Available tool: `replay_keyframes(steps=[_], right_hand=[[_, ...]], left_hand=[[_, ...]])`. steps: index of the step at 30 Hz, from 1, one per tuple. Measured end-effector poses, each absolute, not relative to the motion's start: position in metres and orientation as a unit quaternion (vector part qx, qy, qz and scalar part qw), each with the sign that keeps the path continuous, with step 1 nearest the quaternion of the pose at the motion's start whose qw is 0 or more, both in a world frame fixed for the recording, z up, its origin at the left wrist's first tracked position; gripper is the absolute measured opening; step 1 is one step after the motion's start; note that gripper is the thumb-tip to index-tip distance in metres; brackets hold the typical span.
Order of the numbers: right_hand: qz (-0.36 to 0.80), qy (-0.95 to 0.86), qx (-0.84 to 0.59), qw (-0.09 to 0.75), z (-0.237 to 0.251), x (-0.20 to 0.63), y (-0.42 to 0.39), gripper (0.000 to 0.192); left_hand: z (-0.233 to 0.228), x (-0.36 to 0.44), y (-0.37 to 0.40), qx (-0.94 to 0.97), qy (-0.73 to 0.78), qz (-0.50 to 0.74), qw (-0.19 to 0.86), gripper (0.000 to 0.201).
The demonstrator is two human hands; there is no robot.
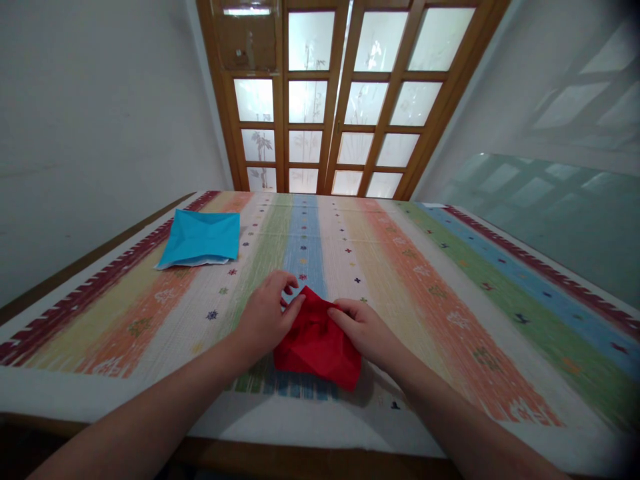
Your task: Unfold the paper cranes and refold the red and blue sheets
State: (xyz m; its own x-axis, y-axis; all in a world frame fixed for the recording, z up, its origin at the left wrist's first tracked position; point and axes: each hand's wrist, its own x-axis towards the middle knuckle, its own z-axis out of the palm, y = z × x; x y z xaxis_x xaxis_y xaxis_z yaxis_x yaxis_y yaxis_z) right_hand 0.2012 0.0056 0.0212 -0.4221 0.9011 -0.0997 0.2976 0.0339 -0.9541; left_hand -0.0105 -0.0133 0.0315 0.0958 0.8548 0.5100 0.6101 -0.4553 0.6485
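A creased sheet of red paper is held up just above the near part of the table, its surface bent by several folds. My left hand has its thumb against the paper's upper left corner, with the fingers curled behind. On the other side my right hand pinches the right edge between thumb and fingers. The paper's lower edge hangs close to the cloth; whether it touches, I cannot tell.
Blue paper with creases lies at the far left, over white sheets. A striped tablecloth covers the table. Beyond the far edge stands a wooden door with glass panes. A pale glass panel leans at the right wall.
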Motion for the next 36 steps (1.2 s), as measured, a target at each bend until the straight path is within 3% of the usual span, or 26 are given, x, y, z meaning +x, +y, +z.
replay_keyframes(steps=[3, 7, 12, 18, 29, 36], right_hand=[[0.479, -0.677, -0.460, 0.317, 0.021, 0.203, 0.008, 0.025], [0.403, -0.705, -0.467, 0.348, 0.021, 0.205, 0.009, 0.027], [0.348, -0.725, -0.466, 0.369, 0.024, 0.207, 0.006, 0.026], [0.334, -0.730, -0.478, 0.355, 0.024, 0.210, 0.009, 0.027], [0.398, -0.681, -0.493, 0.366, 0.017, 0.220, 0.026, 0.031], [0.470, -0.655, -0.468, 0.362, 0.018, 0.216, 0.021, 0.030]], left_hand=[[0.039, -0.009, -0.022, 0.785, 0.440, 0.436, -0.002, 0.008], [0.047, -0.005, -0.031, 0.823, 0.431, 0.368, -0.026, 0.010], [0.043, -0.004, -0.027, 0.795, 0.507, 0.328, 0.057, 0.009], [0.041, -0.010, -0.019, 0.737, 0.535, 0.379, 0.167, 0.010], [0.037, -0.021, -0.003, 0.564, 0.504, 0.582, 0.299, 0.018], [0.028, -0.030, 0.012, 0.489, 0.513, 0.606, 0.361, 0.024]])
